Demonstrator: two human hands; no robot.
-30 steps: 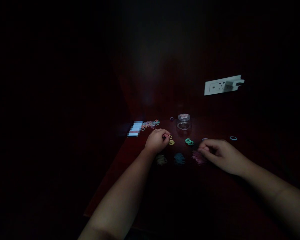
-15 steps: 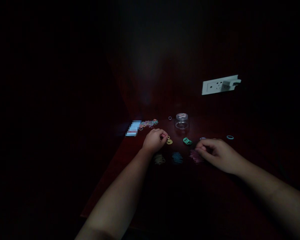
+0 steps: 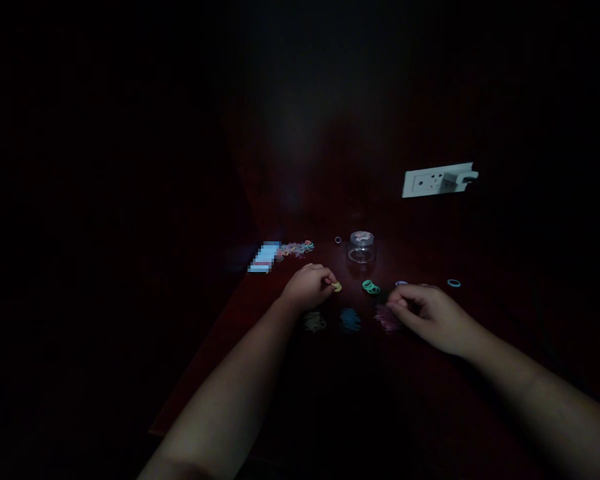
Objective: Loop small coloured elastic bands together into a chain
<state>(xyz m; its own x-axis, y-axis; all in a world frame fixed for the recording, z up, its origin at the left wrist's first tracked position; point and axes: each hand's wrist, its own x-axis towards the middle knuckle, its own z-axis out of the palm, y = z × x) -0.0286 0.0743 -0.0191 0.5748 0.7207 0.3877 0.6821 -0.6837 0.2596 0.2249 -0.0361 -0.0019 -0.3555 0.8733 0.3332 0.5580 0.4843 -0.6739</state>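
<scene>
My left hand (image 3: 309, 288) is pinched at a small pile of yellow rubber bands (image 3: 337, 287), its fingertips against a yellow band and hiding part of the pile. My right hand (image 3: 427, 313) hovers by a heap of pink bands (image 3: 387, 319) with thumb and fingers together; whatever they hold, if anything, is too small to make out. Green rubber bands (image 3: 371, 287) lie between the two hands. A purple band (image 3: 401, 284) shows partly behind my right hand. Closer to me are a dim yellowish heap (image 3: 315, 321) and a blue heap (image 3: 351, 320) of bands.
A clear lidded jar (image 3: 361, 248) stands at the back, with one small ring (image 3: 338, 240) beside it. Mixed bands (image 3: 297, 249) lie next to a lit phone (image 3: 265, 257) on the left. One blue band (image 3: 454, 283) lies at right. A wall socket (image 3: 437, 181) holds a plug.
My left hand has brought a yellow rubber band down onto the yellow pile. My right hand stays near the pink heap. The view has shifted slightly.
</scene>
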